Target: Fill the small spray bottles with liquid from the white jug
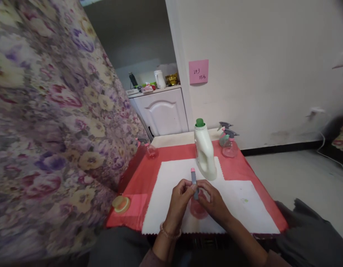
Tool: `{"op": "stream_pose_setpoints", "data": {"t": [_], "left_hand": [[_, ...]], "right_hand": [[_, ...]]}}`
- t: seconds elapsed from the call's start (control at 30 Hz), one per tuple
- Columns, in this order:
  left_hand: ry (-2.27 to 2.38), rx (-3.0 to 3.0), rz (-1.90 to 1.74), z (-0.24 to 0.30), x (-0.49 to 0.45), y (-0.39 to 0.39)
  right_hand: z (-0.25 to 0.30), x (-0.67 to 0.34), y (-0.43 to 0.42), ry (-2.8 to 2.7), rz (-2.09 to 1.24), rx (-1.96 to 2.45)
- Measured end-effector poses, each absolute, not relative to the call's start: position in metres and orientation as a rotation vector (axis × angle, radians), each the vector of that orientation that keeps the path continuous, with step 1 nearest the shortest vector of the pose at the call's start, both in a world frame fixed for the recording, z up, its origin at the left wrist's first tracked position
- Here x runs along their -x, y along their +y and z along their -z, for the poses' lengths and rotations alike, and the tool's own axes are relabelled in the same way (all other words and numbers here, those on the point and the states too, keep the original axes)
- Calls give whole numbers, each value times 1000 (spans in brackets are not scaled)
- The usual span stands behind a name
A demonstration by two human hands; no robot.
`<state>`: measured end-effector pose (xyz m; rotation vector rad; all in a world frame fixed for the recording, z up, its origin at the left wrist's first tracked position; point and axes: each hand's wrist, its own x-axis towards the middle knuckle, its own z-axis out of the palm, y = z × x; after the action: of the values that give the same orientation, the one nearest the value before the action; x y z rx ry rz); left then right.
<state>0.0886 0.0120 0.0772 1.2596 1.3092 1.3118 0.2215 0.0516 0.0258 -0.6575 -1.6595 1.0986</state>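
A small spray bottle (pixel 198 213) with a see-through, pinkish body stands over the white cloth in front of me. Its grey sprayer head (pixel 193 179) has a pink tip pointing away from me. Both hands are closed around that head: my left hand (pixel 180 195) pinches it from the left, and my right hand (pixel 213 200) grips it from the right. My fingers hide the bottle's neck. Just beyond them, a large white-green jug (pixel 203 150) with a green piece in its mouth stands upright on the cloth.
A red-covered table (pixel 149 174) carries a white cloth (pixel 166 185). Another spray bottle (pixel 152 151) stands at the far left, and further spray bottles (pixel 229 148) at the far right. A tape roll (pixel 121 204) lies near left. A floral curtain (pixel 62 129) hangs along the left side.
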Motion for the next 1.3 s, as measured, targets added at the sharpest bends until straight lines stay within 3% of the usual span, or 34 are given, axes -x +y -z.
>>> {"op": "stream_pose_setpoints", "data": {"t": [0.57, 0.93, 1.3], "left_hand": [[1382, -1316, -1310, -74, -85, 14], [1445, -1220, -1319, -14, -61, 8], [1444, -1270, -1335, 2, -68, -11]], "right_hand": [[-10, -215, 48, -1629, -1069, 867], [35, -210, 24, -1560, -786, 1105], [46, -246, 31, -1753, -767, 877]]}}
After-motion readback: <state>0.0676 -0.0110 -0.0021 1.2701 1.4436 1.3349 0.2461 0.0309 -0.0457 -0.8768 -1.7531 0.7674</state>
